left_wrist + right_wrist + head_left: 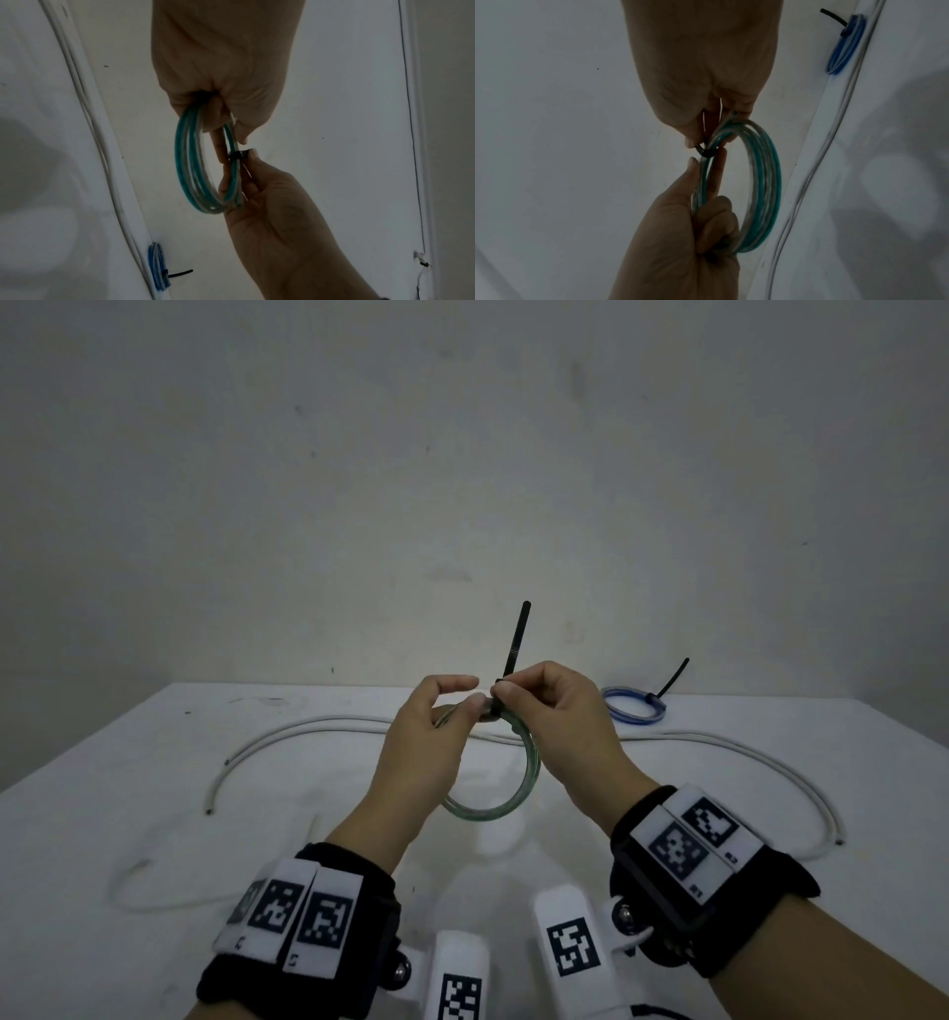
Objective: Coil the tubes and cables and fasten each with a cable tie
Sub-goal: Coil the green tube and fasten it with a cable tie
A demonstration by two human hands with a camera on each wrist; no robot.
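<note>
Green tube coil, several clear green-striped turns, is held up in the air above the white surface, between the two hands. Left hand grips the coil's upper part: in the left wrist view its lower fingers curl through the ring, while the thumb and forefinger reach along the tubing toward the tie, the forefinger tip touching the strands just beside it. Right hand pinches a black cable tie at its head, where the band wraps the bunched strands; its thumb and forefinger press together on that spot, and the other fingers fold in behind. The tie's loose tail stands upright above the hands. How tightly the band sits on the strands I cannot tell. Farther back on the right lies a blue tube coil, flat on the surface, bound by its own black tie whose tail slants up. A long white cable lies uncoiled across the surface behind the hands, curving forward at both ends, well apart from the held coil.
</note>
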